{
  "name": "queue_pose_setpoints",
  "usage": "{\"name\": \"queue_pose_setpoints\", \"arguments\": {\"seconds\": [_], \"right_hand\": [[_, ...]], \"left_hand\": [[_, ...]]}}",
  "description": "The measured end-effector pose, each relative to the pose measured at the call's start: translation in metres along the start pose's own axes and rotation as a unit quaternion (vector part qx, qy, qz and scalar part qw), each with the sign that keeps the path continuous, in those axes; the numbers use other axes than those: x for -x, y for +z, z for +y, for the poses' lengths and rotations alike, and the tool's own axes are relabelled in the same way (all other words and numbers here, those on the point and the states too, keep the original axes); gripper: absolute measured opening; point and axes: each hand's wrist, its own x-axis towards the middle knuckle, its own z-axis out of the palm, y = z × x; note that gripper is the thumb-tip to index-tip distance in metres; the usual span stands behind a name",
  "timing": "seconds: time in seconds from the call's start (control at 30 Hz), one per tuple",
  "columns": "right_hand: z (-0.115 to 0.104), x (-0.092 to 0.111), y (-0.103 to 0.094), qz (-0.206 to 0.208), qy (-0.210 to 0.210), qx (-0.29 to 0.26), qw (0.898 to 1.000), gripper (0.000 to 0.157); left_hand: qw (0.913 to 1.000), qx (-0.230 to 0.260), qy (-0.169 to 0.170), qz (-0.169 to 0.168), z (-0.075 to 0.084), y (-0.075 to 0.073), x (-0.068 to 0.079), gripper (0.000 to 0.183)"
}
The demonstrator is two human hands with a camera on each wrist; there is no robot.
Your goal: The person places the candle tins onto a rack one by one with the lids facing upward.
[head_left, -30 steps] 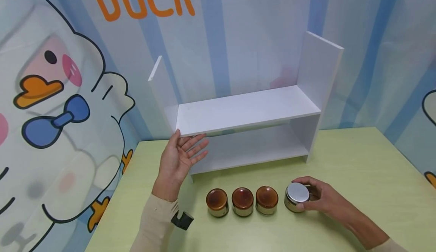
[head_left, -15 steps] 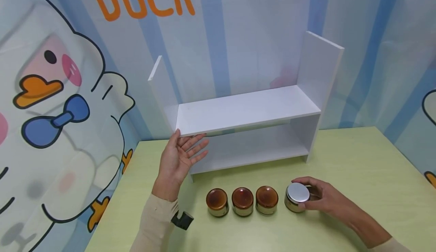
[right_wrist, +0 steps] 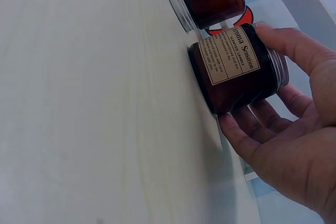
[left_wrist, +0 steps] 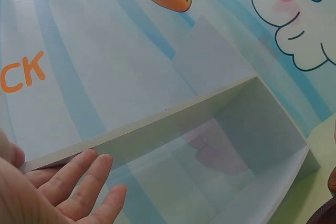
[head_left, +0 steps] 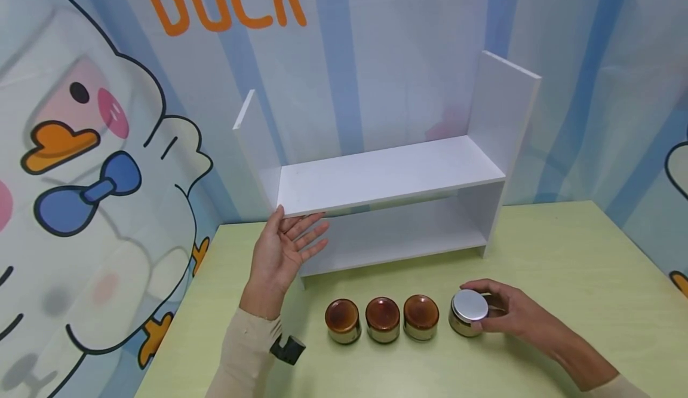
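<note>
My left hand (head_left: 279,251) holds the left front corner of a white two-tier shelf (head_left: 387,175), thumb at the board's edge and fingers underneath. In the left wrist view the fingers (left_wrist: 79,187) spread below that board. At the right, my right hand (head_left: 510,311) grips a scented candle jar (head_left: 469,313) with its silver lid up. Its dark amber glass and "Scented Candle" label (right_wrist: 231,56) show in the right wrist view. Left of it stand three more amber jars in a row, the left jar (head_left: 343,320), middle jar (head_left: 383,319) and right jar (head_left: 421,317), glass bases up.
The shelf stands at the back of a pale green table (head_left: 570,278), its tall side panels (head_left: 502,111) rising above the upper board. Behind it hangs a blue striped backdrop (head_left: 398,45) with a duck cartoon at the left.
</note>
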Motion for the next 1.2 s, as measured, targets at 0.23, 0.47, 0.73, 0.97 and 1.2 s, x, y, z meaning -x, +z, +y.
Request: {"name": "queue_pose_setpoints", "arguments": {"seconds": [0.23,0.47,0.73,0.97,1.2], "right_hand": [[0.0016,-0.0005,-0.0009,-0.005,-0.001,0.002,1.000,0.059],[0.0024,-0.0009,-0.0015,-0.006,0.002,0.005,1.000,0.057],[0.0014,-0.0006,-0.0009,-0.003,0.002,0.005,1.000,0.057],[0.0007,0.0000,0.0002,-0.001,-0.004,0.001,1.000,0.057],[0.0004,0.0000,0.0007,0.002,0.005,-0.008,1.000,0.056]], "left_hand": [[1.0000,0.004,-0.003,0.008,0.0002,0.0011,0.0007,0.052],[1.0000,-0.004,0.001,0.004,-0.0002,0.0001,0.0015,0.054],[1.0000,-0.003,0.002,0.005,-0.0005,0.0001,0.0012,0.053],[1.0000,-0.005,0.001,0.002,0.0002,0.0002,0.0014,0.055],[0.9999,-0.011,0.004,-0.005,0.0009,0.0001,0.0007,0.057]]}}
